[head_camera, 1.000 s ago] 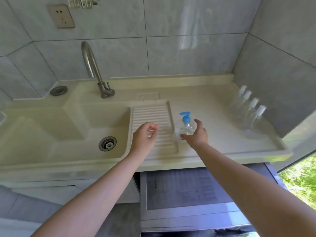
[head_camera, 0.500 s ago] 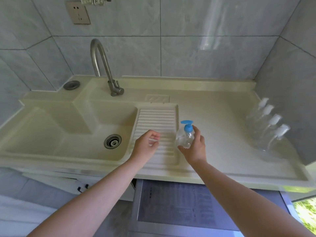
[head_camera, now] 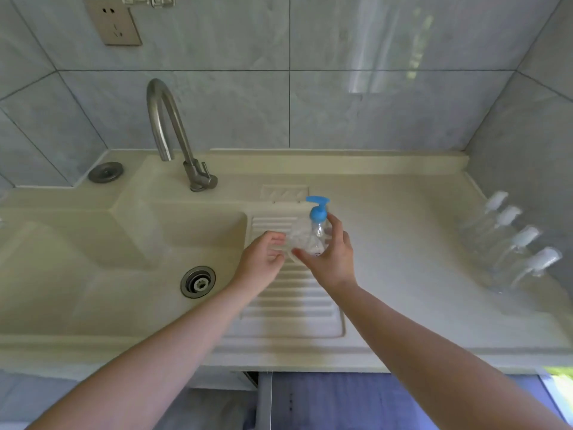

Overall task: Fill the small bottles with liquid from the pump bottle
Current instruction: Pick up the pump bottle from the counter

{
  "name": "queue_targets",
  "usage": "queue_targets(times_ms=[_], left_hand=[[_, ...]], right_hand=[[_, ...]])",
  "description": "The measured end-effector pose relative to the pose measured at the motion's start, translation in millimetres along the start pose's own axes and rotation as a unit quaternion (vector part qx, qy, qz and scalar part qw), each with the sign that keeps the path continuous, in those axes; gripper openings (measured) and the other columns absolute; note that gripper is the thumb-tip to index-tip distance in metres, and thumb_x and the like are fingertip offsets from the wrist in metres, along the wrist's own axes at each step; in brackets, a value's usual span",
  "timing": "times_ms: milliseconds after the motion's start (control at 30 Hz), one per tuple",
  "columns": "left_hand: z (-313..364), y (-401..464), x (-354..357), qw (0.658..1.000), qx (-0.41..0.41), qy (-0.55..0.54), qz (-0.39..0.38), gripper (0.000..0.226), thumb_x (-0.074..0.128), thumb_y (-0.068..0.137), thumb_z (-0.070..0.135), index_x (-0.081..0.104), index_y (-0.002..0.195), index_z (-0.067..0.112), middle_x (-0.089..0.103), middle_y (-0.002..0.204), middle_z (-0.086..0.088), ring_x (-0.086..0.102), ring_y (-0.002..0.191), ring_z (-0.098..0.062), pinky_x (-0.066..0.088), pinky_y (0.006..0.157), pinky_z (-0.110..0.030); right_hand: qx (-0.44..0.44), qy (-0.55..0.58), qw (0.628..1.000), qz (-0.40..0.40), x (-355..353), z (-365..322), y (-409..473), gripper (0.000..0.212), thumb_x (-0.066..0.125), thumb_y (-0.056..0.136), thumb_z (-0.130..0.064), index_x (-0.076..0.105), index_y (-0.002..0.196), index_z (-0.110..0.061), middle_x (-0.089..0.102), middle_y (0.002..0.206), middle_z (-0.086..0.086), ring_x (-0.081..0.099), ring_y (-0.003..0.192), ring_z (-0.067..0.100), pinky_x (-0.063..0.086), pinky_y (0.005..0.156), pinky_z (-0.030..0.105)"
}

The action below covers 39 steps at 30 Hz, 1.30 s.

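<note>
A clear pump bottle with a blue pump head is lifted above the ribbed washboard. My right hand grips its body from the right, fingers curled round it. My left hand is just left of the bottle with curled fingers that touch or nearly touch its lower side; whether it grips the bottle I cannot tell. Several small clear bottles with white caps stand in a row on the counter at the right wall.
A cream sink basin with a metal drain lies to the left. A steel tap rises behind it. Tiled walls close the back and right; a wall socket sits top left.
My right hand has lifted the pump bottle off the counter and carried it left over the washboard. My left hand has closed in on the bottle. The camera has tilted closer.
</note>
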State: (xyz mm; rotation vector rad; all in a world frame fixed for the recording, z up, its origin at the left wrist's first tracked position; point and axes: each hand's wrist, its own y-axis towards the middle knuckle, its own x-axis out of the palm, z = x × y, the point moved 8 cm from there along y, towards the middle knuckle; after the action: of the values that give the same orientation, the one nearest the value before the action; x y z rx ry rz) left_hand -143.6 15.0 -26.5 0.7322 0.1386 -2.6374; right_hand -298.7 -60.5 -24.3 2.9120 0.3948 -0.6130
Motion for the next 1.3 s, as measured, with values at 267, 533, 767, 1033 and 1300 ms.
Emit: queue_targets(times_ms=[267, 533, 767, 1033, 1300], left_hand=[[-27, 67, -44, 0.999, -0.003, -0.054, -0.001, 0.051, 0.059, 0.09, 0.004, 0.05, 0.138, 0.021, 0.057, 0.13, 0.011, 0.064, 0.104, -0.009, 0.051, 0.092, -0.025], [-73, 151, -86, 0.997, -0.043, -0.056, 0.011, 0.048, 0.057, 0.09, 0.004, 0.054, 0.134, 0.022, 0.06, 0.118, 0.018, 0.063, 0.104, -0.005, 0.044, 0.082, -0.01], [-112, 206, -101, 0.988, -0.098, -0.113, 0.022, 0.044, 0.057, 0.089, 0.001, 0.057, 0.13, 0.017, 0.065, 0.124, 0.003, 0.063, 0.105, -0.006, 0.046, 0.088, -0.014], [-137, 229, -100, 0.975, -0.128, -0.181, 0.03, 0.046, 0.056, 0.087, -0.001, 0.058, 0.114, 0.036, 0.063, 0.114, 0.022, 0.057, 0.122, -0.007, 0.042, 0.107, -0.033], [-149, 233, -90, 0.964, -0.154, -0.213, 0.033, 0.08, 0.049, 0.065, 0.041, 0.045, 0.144, 0.031, 0.055, 0.14, 0.011, 0.048, 0.131, -0.003, 0.038, 0.113, -0.039]], right_hand=[[-0.016, -0.025, 1.0, -0.005, 62, -44, 77, 0.096, 0.087, 0.069, -0.035, 0.03, 0.145, -0.039, 0.047, 0.13, 0.002, 0.052, 0.117, 0.014, 0.052, 0.096, 0.036], [-0.011, -0.074, 0.997, -0.016, 138, -51, 160, 0.097, 0.087, 0.069, -0.039, 0.028, 0.146, -0.037, 0.051, 0.129, 0.003, 0.052, 0.115, 0.016, 0.041, 0.085, 0.027], [-0.012, -0.095, 0.994, -0.045, 183, -50, 204, 0.094, 0.084, 0.073, -0.035, 0.027, 0.148, -0.036, 0.051, 0.127, 0.004, 0.048, 0.088, 0.009, 0.048, 0.083, 0.027], [-0.022, -0.111, 0.992, -0.058, 216, -41, 223, 0.092, 0.083, 0.075, -0.035, 0.027, 0.149, -0.034, 0.05, 0.128, 0.003, 0.048, 0.08, 0.0, 0.036, 0.077, 0.019], [-0.03, -0.099, 0.993, -0.063, 230, -30, 230, 0.093, 0.08, 0.077, -0.035, 0.025, 0.152, -0.035, 0.051, 0.128, 0.007, 0.056, 0.114, 0.02, 0.045, 0.092, 0.028]])
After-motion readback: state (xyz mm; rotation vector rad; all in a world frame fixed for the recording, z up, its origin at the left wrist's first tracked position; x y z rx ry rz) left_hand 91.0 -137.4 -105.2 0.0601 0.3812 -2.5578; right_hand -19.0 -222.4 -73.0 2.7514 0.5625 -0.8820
